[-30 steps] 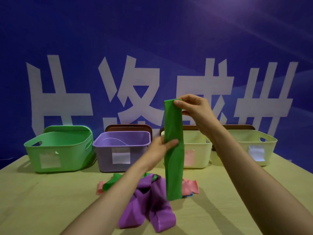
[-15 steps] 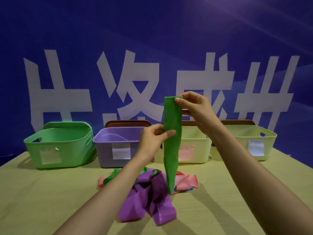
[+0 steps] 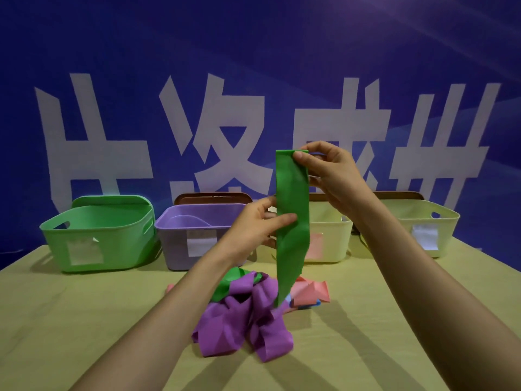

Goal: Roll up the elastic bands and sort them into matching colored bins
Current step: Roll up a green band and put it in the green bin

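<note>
Green band (image 3: pixel 291 193) hangs higher; right hand (image 3: pixel 332 176) pinches its top, left hand (image 3: pixel 253 227) pinches midway, fingers hidden behind.

Four bins wall the table's (image 3: pixel 84 320) far edge: green bin (image 3: pixel 112 241), purple bin (image 3: pixel 174 244), pink-labelled yellow bin (image 3: pixel 329 241) and white-labelled yellow bin (image 3: pixel 448 235), with only slim gaps between them. The heap of bands (image 3: pixel 242 314) blocks mid-table, and the held green band (image 3: pixel 291 221) hangs over it. Open tabletop lies left and right of the heap.
</note>
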Demonstrator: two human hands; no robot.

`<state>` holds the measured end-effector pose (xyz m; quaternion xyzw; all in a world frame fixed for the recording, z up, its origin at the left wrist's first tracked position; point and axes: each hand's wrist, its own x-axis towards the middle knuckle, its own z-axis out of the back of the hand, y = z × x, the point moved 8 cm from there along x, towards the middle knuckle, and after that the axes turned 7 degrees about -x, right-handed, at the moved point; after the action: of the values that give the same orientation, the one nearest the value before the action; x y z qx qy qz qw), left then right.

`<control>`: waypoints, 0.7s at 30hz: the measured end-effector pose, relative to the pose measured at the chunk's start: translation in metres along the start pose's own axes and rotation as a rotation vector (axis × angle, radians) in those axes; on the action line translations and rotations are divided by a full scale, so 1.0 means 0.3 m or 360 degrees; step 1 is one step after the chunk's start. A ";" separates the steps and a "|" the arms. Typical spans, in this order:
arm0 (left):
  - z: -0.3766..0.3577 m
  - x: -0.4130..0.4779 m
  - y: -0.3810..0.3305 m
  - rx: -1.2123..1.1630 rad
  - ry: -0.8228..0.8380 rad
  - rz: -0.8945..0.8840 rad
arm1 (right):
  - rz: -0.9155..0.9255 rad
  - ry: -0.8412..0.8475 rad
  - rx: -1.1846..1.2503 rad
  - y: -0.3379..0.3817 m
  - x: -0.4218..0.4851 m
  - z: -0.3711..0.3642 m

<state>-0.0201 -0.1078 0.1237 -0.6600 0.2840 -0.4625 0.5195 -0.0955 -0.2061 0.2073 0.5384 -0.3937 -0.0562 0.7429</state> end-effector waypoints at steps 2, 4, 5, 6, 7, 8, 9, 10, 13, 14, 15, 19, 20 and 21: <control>-0.028 -0.047 0.003 -0.0036 0.0067 0.0050 | -0.0041 0.0003 0.0056 0.000 -0.030 -0.003; -0.051 -0.103 0.004 -0.0121 0.0119 0.0095 | -0.0097 0.0023 0.0095 -0.013 -0.068 -0.012; -0.056 -0.128 0.009 -0.0159 0.0134 0.0118 | -0.0128 0.0039 0.0109 -0.027 -0.087 -0.019; -0.058 -0.152 0.020 -0.0183 0.0146 0.0148 | -0.0163 0.0061 0.0125 -0.050 -0.106 -0.028; -0.058 -0.178 0.036 -0.0199 0.0153 0.0182 | -0.0203 0.0088 0.0140 -0.082 -0.125 -0.037; -0.056 -0.204 0.063 -0.0225 0.0154 0.0224 | -0.0252 0.0117 0.0157 -0.124 -0.146 -0.049; -0.054 -0.232 0.105 -0.0258 0.0145 0.0286 | -0.0312 0.0143 0.0175 -0.177 -0.170 -0.062; -0.052 -0.262 0.162 -0.0290 0.0133 0.0376 | -0.0384 0.0165 0.0190 -0.241 -0.197 -0.076; -0.034 -0.348 0.388 -0.0132 0.0128 0.0755 | -0.0651 0.0231 0.0242 -0.468 -0.302 -0.130; 0.000 -0.358 0.455 0.0123 0.0090 0.0815 | -0.0754 0.0245 0.0233 -0.543 -0.338 -0.147; 0.045 -0.353 0.494 0.0456 0.0013 0.0789 | -0.0844 0.0251 0.0189 -0.611 -0.368 -0.160; 0.133 -0.254 0.386 0.1524 -0.0344 0.0125 | -0.0957 0.0244 0.0023 -0.753 -0.404 -0.174; 0.136 -0.228 0.353 0.1526 -0.0404 0.0010 | -0.0944 0.0248 0.0028 -0.759 -0.400 -0.175; 0.142 -0.202 0.341 0.1454 -0.0455 -0.0015 | -0.0918 0.0249 0.0038 -0.759 -0.395 -0.176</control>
<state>0.0043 -0.0685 0.0064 -0.4224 -0.0255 -0.4470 0.7881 -0.0650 -0.2003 -0.0529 0.6394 -0.1666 -0.2186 0.7181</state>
